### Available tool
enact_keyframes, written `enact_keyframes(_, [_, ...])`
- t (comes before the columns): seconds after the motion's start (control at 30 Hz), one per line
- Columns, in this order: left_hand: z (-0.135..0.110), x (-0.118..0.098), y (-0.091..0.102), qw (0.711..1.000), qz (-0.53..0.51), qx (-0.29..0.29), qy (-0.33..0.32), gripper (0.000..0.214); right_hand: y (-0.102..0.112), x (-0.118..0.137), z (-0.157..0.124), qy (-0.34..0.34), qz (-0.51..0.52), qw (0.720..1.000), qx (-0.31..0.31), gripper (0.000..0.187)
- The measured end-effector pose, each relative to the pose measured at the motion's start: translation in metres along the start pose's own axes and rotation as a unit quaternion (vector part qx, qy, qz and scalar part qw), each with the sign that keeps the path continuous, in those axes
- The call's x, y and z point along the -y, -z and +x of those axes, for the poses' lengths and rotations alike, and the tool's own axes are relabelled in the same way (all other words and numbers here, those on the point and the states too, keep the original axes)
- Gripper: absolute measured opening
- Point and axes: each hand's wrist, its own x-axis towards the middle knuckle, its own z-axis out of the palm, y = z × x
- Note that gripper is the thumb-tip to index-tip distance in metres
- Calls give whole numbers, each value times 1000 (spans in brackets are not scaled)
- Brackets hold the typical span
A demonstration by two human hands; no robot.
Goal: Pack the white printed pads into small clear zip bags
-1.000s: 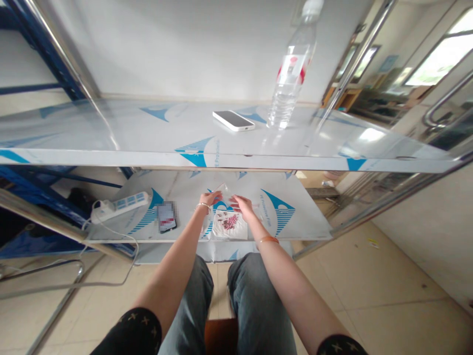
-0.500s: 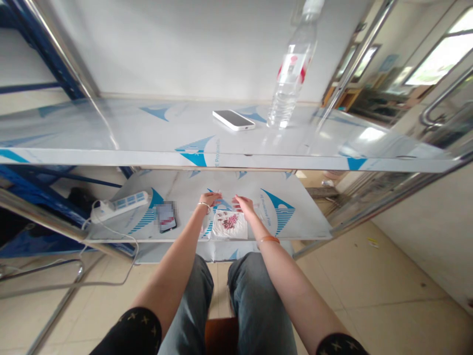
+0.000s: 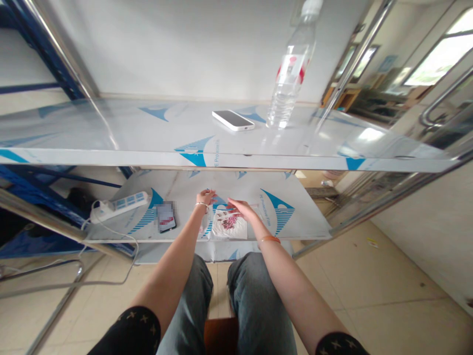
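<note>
One view only, worn on the head, looking forward and steeply down over the person's own lap from a seated height. The wide lens bends the edges, so the upper shelf (image 3: 111, 133) sweeps across the middle of the frame close to the camera, with the white phone (image 3: 233, 120) and water bottle (image 3: 291, 74) on it near eye level. Below and farther off sits the lower shelf (image 3: 303, 217), where both forearms stretch away from the lens to the left hand (image 3: 204, 197) and right hand (image 3: 240, 209). The right edge catches a doorway and window; the bottom edge shows knees and floor.
</note>
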Motion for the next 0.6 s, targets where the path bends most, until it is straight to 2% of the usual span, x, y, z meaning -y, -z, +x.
enact_keyframes(0.07, [2,1,2,1000,22,-20,-7,18,-1,0,0,8,-17,999,32,24])
enact_keyframes(0.17, [4,4,3,990,119,-58,-47,24,-2,-3,4,24,-16,999,43,15])
enact_keyframes(0.27, [7,8,3,965,226,-86,-107,30,-2,-6,9,33,-7,998,44,10])
enact_keyframes(0.4, [10,10,2,936,292,-117,-157,32,-2,-9,14,51,-6,998,32,14])
enact_keyframes(0.5, [8,9,3,934,315,-83,-149,30,-1,-13,17,64,-57,996,-25,23])
enact_keyframes(0.6, [5,9,4,941,321,18,-108,28,1,-15,21,80,-110,986,-96,35])
